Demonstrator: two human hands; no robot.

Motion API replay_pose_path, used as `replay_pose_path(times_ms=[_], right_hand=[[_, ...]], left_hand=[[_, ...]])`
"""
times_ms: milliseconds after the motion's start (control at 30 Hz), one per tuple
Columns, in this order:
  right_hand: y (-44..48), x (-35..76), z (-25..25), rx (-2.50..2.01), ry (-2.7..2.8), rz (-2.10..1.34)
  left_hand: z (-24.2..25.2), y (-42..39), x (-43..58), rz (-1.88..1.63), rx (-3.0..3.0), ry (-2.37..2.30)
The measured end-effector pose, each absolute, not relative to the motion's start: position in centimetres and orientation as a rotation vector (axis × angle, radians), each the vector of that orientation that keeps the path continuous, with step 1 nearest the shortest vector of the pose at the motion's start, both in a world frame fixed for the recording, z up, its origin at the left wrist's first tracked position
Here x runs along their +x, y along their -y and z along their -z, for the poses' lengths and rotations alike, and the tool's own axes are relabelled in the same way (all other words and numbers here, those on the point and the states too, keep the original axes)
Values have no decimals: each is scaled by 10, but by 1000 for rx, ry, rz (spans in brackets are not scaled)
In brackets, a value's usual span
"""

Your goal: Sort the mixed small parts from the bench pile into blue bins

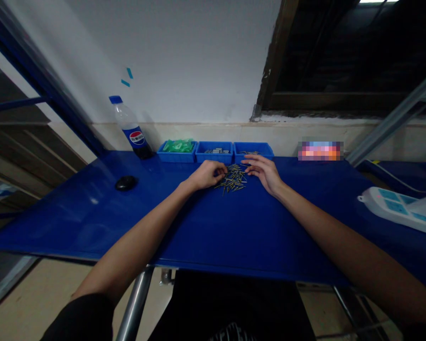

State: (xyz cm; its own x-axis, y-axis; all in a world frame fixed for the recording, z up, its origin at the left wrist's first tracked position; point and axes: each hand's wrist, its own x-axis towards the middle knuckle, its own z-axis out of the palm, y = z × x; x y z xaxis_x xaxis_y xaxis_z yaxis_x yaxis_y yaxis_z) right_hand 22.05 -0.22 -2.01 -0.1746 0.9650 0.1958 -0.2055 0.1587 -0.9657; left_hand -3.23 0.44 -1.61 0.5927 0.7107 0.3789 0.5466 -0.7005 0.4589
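Note:
A pile of several small metal pins lies on the blue table, near its far edge. My left hand rests at the pile's left side, fingers curled with the tips touching the pins. My right hand lies at the pile's right side, fingers stretched out toward the pins and held slightly apart. Whether either hand has a pin in it is too small to make out.
Three blue bins stand in a row against the wall: the left bin holds green pieces, the middle bin small metal parts, the right bin pins. A cola bottle and a black mouse sit left; a white device lies right.

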Motion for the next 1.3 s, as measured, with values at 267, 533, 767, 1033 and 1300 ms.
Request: replay_pose_path(times_ms=[267,533,767,1033,1300], right_hand=[[2,220,20,-853,1290,-1294],[1,221,21,-872,1319,-1275],[5,213,20,-942,1543,-1161],[8,214,19,-932,1637,-1147],[4,214,23,-983,1494,-1056]], left_hand=[[21,-5,-30,-815,2566,-1044],[18,-5,-27,-1069,2316,-1125],[15,-4,-22,-1264,1931,-1034],[17,0,-13,-1231,1939,-866],[12,2,-22,-1028,2408,-1075]])
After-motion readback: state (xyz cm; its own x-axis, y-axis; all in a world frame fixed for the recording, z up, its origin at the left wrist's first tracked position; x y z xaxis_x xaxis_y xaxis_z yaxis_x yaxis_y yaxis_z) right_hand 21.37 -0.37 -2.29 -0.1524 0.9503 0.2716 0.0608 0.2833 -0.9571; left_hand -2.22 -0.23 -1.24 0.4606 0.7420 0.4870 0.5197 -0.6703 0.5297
